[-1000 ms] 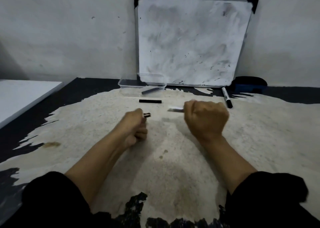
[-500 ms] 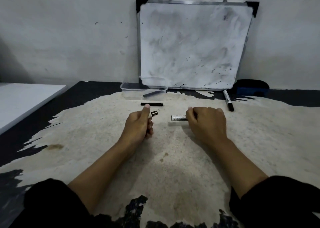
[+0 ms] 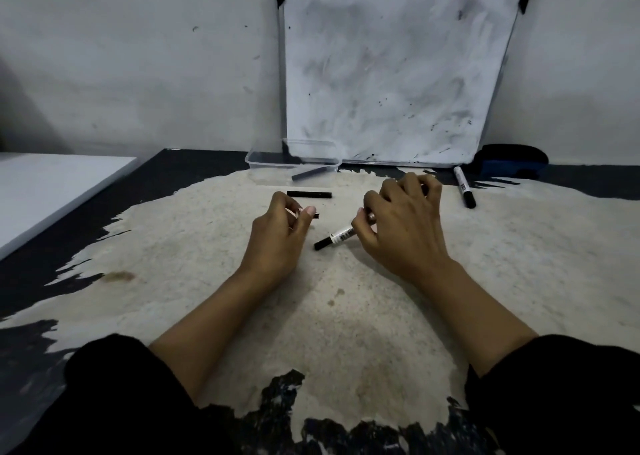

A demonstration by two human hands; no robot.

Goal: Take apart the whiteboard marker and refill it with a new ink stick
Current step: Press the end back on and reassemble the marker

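Marker body [image 3: 335,238] now tilts down-left, white-labelled, black-tipped, pinched by right hand [image 3: 398,226]; left hand [image 3: 280,233] pinches black cap [image 3: 316,215].

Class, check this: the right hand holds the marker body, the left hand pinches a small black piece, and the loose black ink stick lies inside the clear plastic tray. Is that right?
Not quite. The head view shows the black ink stick lying on the table in front of the clear plastic tray, not inside it. The rest stands: the right hand holds the marker body, and the left hand pinches a small black piece.
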